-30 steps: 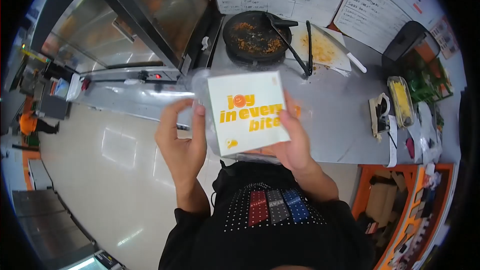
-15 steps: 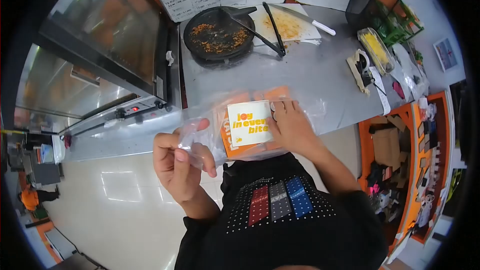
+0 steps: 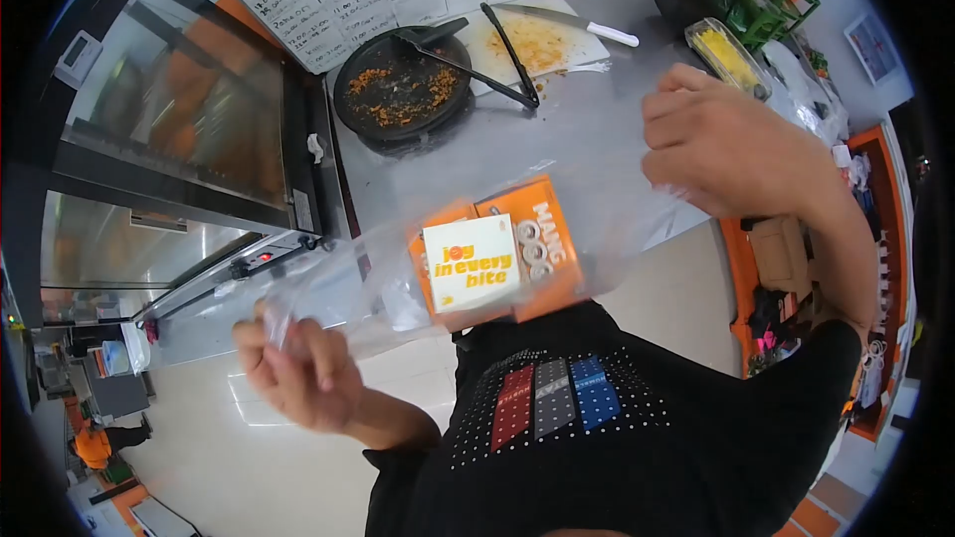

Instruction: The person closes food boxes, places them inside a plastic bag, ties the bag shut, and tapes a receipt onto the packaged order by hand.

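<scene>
A clear plastic bag [image 3: 383,293] is stretched between my two hands at the front edge of the counter. Inside it lie orange boxes [image 3: 547,239], and a white card [image 3: 472,264] printed "joy in every bite" rests over them. My left hand [image 3: 298,368] is closed on one end of the bag at the lower left. My right hand [image 3: 711,144] is closed on the other end at the right, its fingers curled and the plastic trailing below them.
Behind the bag are a dark stone mortar [image 3: 403,85], black tongs [image 3: 512,60], a stained white board [image 3: 547,40] and a knife [image 3: 612,34]. A tray of yellow food [image 3: 728,55] sits at the right. A glass cabinet [image 3: 189,70] stands left. Far left is another person [image 3: 92,447].
The card has gone into the bag on top of the boxes. My right hand has let go of it and moved right to the bag's end; my left hand has moved left and down.
</scene>
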The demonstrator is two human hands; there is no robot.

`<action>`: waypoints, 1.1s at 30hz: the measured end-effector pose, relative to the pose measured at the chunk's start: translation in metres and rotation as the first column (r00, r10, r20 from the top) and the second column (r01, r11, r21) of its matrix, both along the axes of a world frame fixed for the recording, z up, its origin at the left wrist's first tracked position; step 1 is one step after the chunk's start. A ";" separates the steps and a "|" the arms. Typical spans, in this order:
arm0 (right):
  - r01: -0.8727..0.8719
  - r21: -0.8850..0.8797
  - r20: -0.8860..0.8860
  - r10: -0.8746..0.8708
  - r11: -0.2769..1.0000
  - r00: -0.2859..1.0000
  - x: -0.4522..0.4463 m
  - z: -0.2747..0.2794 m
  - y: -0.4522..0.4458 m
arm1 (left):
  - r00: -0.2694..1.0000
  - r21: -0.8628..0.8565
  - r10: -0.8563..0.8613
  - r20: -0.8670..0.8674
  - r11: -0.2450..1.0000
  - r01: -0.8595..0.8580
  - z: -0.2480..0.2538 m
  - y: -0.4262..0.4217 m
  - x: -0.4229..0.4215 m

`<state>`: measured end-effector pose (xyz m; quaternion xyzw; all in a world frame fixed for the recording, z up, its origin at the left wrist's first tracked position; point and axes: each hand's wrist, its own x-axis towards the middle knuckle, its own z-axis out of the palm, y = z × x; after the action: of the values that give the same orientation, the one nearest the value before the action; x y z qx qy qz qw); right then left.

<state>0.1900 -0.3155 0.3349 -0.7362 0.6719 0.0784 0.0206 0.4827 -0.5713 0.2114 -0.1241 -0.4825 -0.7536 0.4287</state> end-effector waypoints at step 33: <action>0.554 0.375 0.381 0.422 0.743 -0.823 0.052 -0.352 -0.020 | 0.225 0.025 0.033 0.974 0.967 -0.253 -0.320 0.024 -0.025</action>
<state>0.2419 -0.3351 -0.0174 -0.0158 0.2719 -0.8517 0.4477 0.4574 -0.5477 -0.1084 0.4502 -0.5833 -0.6659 0.1168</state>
